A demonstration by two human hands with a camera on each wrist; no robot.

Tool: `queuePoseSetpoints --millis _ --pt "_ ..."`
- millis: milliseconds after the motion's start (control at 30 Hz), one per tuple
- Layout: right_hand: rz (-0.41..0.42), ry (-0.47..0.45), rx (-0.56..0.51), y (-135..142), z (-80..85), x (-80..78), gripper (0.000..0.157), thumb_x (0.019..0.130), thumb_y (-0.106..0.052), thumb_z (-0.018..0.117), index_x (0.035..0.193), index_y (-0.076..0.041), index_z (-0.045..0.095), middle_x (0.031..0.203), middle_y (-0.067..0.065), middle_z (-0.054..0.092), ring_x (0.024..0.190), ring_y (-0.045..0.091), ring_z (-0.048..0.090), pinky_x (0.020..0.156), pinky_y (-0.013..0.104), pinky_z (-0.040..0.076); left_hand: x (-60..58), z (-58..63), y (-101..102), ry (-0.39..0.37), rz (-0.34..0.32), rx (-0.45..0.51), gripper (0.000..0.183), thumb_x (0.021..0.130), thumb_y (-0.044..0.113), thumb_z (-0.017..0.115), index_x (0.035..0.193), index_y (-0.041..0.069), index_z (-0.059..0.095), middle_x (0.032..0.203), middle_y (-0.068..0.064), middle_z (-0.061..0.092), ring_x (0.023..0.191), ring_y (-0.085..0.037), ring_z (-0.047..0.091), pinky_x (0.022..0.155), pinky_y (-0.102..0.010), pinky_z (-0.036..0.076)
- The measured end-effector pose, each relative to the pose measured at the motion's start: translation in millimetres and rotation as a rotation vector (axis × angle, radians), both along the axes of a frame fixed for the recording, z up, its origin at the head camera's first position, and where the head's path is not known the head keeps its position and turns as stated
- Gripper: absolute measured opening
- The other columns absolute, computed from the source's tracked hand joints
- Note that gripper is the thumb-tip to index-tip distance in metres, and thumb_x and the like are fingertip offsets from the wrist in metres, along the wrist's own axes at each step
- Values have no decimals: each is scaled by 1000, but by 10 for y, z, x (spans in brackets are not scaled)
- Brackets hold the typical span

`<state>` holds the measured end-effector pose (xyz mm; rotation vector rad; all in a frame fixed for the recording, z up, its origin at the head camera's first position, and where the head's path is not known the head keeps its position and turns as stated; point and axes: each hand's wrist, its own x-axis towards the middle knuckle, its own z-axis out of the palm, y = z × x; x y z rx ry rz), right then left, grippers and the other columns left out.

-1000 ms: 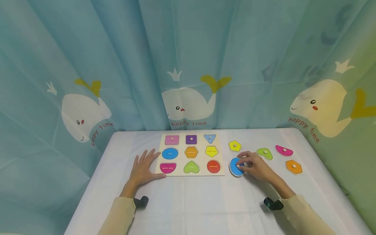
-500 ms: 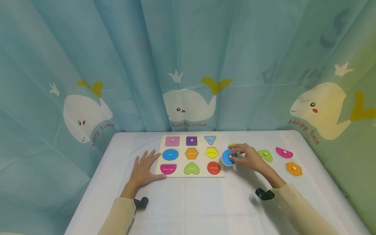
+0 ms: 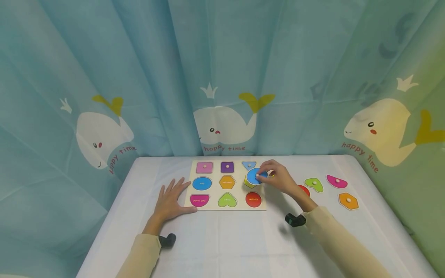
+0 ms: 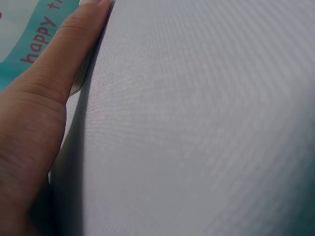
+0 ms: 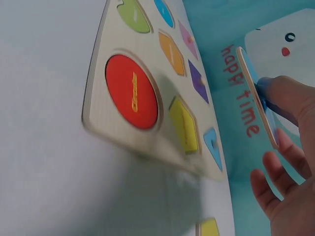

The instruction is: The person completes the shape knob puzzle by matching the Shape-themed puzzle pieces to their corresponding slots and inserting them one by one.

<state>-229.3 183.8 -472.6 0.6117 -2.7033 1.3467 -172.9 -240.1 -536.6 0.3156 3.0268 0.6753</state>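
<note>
Behind everything you have a blue-green curtain printed with whales and the words "happy time", falling past the far edge of the white-covered table. The shape puzzle board lies flat toward the table's far side, left of the loose pieces. Your left hand is spread wide at the board's left edge, its thumb by the near left corner, holding nothing. Your right hand pinches the blue oval piece by its knob, tilted and raised above the board's right part, partly covering the yellow pentagon recess in the head view. Along the board's far row sit the pink rectangle, purple square and light-blue triangle, each with its knob up. To the right on the table lie the green heart, magenta half round and orange hexagon; nearer your right wrist are a red piece, partly hidden by your arm, and a yellow piece, showing only in part.
</note>
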Motion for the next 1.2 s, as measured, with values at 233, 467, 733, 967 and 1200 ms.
queuePoseSetpoints --millis 233,467,733,967,1200 --pt "-48 -69 16 -291 -3 -67 11 87 -18 84 94 -11 80 122 12 63 115 30 58 88 40 57 4 9 5 4 0 4 104 70 69 80 156 21 46 167 -12 31 155 -42 15 120 -71 3" --pt "-38 -76 18 -571 -49 -136 11 89 -20 82 96 -11 80 128 11 68 120 30 58 88 41 58 3 0 4 -13 1 5 105 70 69 80 156 21 45 167 -11 30 156 -42 14 120 -70 2" --pt "-33 -59 -73 -987 -137 -144 8 89 -19 82 91 -12 81 116 7 68 111 26 60 88 41 57 9 -18 -5 0 10 2 106 69 69 81 157 21 45 167 -11 31 156 -41 14 120 -70 2" --pt "-25 -96 -121 -1373 -230 -127 9 91 -18 80 96 -11 81 117 9 64 111 28 58 97 45 54 16 -12 6 -7 7 3 106 68 70 80 156 21 45 167 -11 32 155 -42 14 119 -71 3" --pt "-29 -99 -94 -1666 -379 -170 11 91 -20 81 97 -10 82 115 9 64 112 27 59 100 43 54 6 -17 5 13 -3 -10 105 69 71 79 156 21 46 166 -12 33 155 -43 16 118 -73 4"
